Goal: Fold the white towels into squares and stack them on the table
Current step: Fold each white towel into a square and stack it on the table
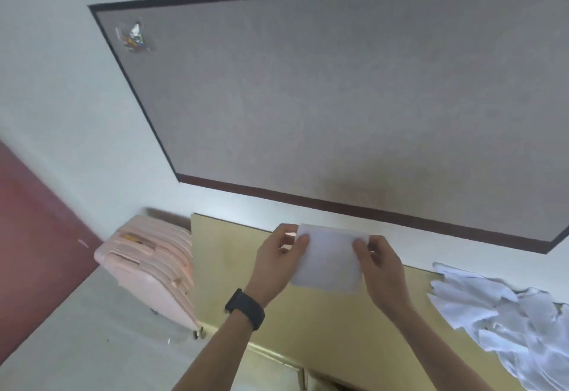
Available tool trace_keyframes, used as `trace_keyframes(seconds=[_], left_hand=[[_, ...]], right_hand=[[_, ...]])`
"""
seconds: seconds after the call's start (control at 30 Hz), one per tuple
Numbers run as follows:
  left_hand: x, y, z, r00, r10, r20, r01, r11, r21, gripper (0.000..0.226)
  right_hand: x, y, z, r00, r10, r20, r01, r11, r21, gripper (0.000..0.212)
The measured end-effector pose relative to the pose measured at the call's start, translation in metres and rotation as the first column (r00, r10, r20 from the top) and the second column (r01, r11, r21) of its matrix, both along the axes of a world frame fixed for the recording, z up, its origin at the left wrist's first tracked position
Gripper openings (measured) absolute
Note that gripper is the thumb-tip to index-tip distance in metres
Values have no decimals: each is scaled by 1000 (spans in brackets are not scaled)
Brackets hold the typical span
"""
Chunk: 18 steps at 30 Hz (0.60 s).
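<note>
Pink suitcase [154, 264] stands left of the yellow table [228, 267], not involved. Left hand [281, 256], black watch [245, 309] on the wrist, pinches the upper left corner of the white towel [329, 263]. The towel hangs in the air over the table as a small rectangle and looks partly folded. Right hand [380, 263] pinches the upper right corner. To fold well: match the corners, keep the edges flush, then press the crease on the table. Loose towel pile [508, 313] lies at the table's right end, waiting.

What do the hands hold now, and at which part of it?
One white towel: the left hand has its grip on the upper left edge, the right hand on the upper right edge.
</note>
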<state>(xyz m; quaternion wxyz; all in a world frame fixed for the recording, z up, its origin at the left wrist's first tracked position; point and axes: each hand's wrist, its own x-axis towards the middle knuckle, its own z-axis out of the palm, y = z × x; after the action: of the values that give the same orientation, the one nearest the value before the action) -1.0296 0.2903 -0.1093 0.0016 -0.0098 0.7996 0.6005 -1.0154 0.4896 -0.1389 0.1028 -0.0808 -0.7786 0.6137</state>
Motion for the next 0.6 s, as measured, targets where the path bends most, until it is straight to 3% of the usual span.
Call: trace_keyframes(seconds=[0.17, 0.3, 0.47, 0.6], left_hand=[[88, -26, -20, 935, 352, -41, -351, 936, 22, 20], [169, -66, -36, 818, 575, 15, -575, 818, -13, 11], [278, -138, -42, 609, 789, 76, -790, 613, -29, 18], [390, -201, -36, 395, 913, 98, -918, 396, 11, 21]], right_hand=[[32, -58, -4, 980, 178, -84, -159, 967, 197, 23], [77, -120, -19, 932, 363, -19, -348, 906, 243, 16], [150, -217, -28, 800, 600, 15, -590, 781, 204, 14], [236, -312, -19, 600, 800, 11, -790, 590, 165, 18]])
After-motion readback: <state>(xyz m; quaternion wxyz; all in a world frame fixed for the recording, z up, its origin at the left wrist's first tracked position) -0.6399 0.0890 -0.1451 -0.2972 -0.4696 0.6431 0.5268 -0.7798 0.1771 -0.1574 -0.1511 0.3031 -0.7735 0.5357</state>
